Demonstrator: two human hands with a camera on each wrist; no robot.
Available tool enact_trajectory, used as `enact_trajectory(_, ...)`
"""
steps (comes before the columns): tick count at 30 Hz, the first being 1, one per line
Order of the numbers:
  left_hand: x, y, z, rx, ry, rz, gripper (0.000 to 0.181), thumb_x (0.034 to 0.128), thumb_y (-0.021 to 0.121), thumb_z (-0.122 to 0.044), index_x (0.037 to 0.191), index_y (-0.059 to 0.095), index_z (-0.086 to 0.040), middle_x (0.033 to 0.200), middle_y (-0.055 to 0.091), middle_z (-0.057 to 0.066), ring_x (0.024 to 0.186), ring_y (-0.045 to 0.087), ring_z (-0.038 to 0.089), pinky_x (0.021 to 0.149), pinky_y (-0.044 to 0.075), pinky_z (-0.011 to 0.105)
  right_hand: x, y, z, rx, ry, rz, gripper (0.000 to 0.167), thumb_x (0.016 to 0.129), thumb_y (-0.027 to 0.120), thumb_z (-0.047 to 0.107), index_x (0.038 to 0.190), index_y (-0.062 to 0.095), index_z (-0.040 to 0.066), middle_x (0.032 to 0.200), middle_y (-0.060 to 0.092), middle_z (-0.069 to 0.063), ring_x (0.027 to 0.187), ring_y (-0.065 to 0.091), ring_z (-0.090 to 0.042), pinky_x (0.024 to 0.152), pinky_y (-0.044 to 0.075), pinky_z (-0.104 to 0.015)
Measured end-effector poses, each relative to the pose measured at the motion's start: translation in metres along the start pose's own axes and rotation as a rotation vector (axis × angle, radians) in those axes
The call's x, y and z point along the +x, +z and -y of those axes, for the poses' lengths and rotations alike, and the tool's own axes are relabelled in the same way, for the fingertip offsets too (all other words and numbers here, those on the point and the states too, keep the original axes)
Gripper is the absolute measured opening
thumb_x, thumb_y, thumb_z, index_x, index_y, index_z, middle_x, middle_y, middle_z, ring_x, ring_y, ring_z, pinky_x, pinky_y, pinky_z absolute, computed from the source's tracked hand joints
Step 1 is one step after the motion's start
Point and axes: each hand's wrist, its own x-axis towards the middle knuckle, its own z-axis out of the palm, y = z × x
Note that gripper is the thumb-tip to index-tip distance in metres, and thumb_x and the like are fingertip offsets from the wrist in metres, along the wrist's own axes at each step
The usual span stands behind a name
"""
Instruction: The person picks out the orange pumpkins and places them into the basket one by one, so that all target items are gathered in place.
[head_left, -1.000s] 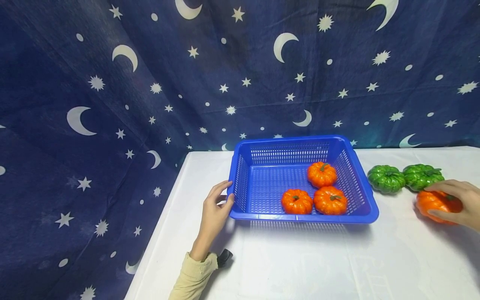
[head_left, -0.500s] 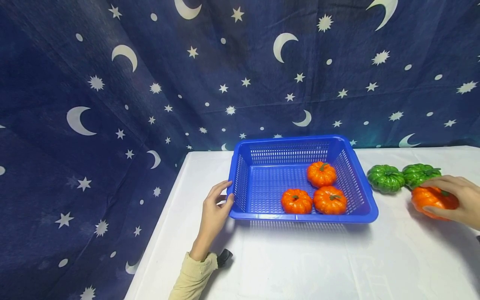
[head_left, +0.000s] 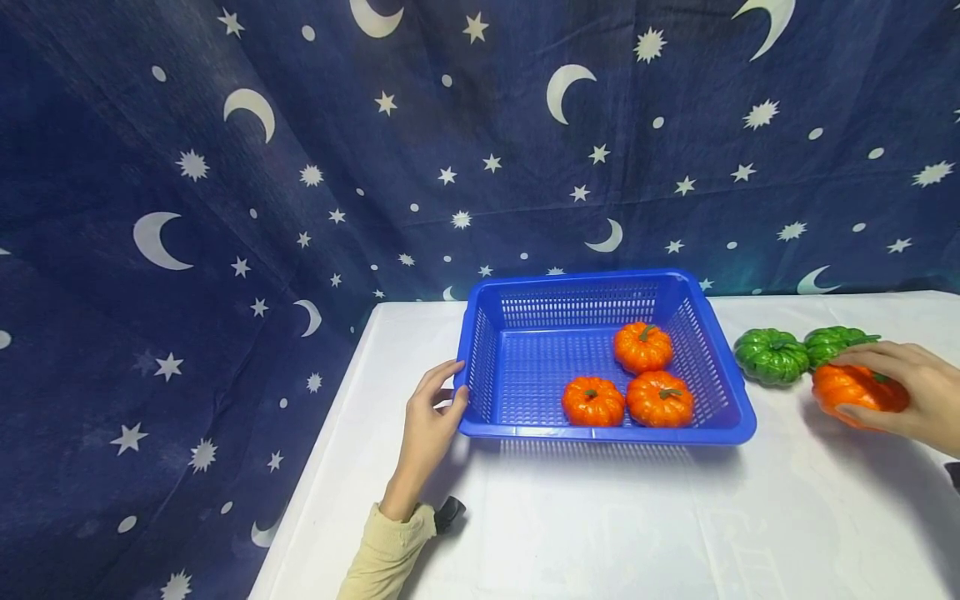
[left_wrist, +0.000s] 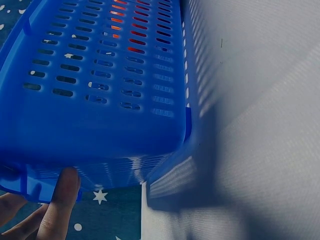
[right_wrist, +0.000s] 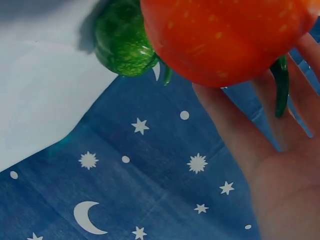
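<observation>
My left hand (head_left: 433, 421) holds the left rim of a blue plastic basket (head_left: 607, 435); in the left wrist view its thumb (left_wrist: 62, 200) lies against the basket's end. Inside, toward the right, sit three small orange pumpkins: a back one (head_left: 642, 347), a front left one (head_left: 592, 402) and a front right one (head_left: 660, 400). To the right of the basket, my right hand (head_left: 918, 396) grips another orange pumpkin (head_left: 855, 392) between thumb and fingers, with a shadow beneath it. Right behind it are two green pumpkins, one whole in view (head_left: 771, 357), the other (head_left: 832, 343) partly covered.
A white cloth (head_left: 585, 517) covers the table, whose left edge slants down toward the front. Dark blue curtain fabric (head_left: 420, 150) with moons and stars hangs behind and to the left. A small black object (head_left: 450, 512) shows at the left cuff.
My right hand has carried the orange pumpkin slightly left and away from me, toward the green ones. The left hand and the basket look unmoved.
</observation>
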Motion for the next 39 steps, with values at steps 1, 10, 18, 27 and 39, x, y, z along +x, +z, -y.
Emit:
enact_trajectory(1,0.0,0.0,0.0,0.0,-0.007,0.0,0.036,0.094,0.065,-0.006,0.13,0.065,-0.011,0.138,0.057,0.007,0.092,0.068,0.026,0.072,0.06,0.023,0.001,0.0,0.001,-0.001,0.0,0.001,0.088,0.047,0.097,0.028,0.115,0.047,0.051,0.122,0.026,0.048,0.108,0.024,0.022,0.097,0.012,0.004)
enact_trajectory(10,-0.001,0.001,-0.02,0.011,-0.035,0.004,0.037,0.0936,0.061,0.002,0.13,0.061,0.002,0.139,0.055,0.02,0.094,0.067,0.036,0.073,0.061,0.026,0.006,-0.001,0.008,-0.06,-0.009,0.008,0.064,0.049,0.096,0.028,0.104,0.065,0.016,0.111,0.055,0.018,0.105,0.033,0.013,0.097,0.012,0.004)
enact_trajectory(18,-0.006,-0.004,-0.044,0.012,-0.012,0.011,0.035,0.0926,0.061,0.004,0.128,0.061,0.006,0.136,0.056,0.023,0.092,0.067,0.037,0.075,0.061,0.028,0.014,-0.002,0.023,-0.116,0.055,0.083,0.063,0.053,0.093,0.013,0.107,0.064,-0.001,0.108,0.061,-0.027,0.099,0.048,-0.038,0.111,0.015,-0.009)
enact_trajectory(27,-0.005,-0.004,-0.042,0.006,-0.008,0.003,0.035,0.0927,0.061,0.004,0.128,0.061,0.006,0.136,0.056,0.023,0.092,0.067,0.038,0.074,0.061,0.029,0.026,-0.002,0.035,-0.086,0.046,0.088,0.065,0.047,0.089,-0.001,0.108,0.065,-0.001,0.111,0.061,-0.024,0.1,0.047,-0.037,0.1,0.004,0.002)
enact_trajectory(39,-0.005,-0.004,-0.043,0.006,-0.016,0.004,0.035,0.0929,0.061,0.004,0.128,0.062,0.005,0.137,0.056,0.023,0.091,0.067,0.037,0.073,0.06,0.023,0.035,-0.002,0.046,-0.082,0.057,0.104,0.065,0.05,0.089,0.004,0.111,0.067,0.003,0.116,0.06,-0.024,0.104,0.049,-0.039,0.094,0.005,0.005)
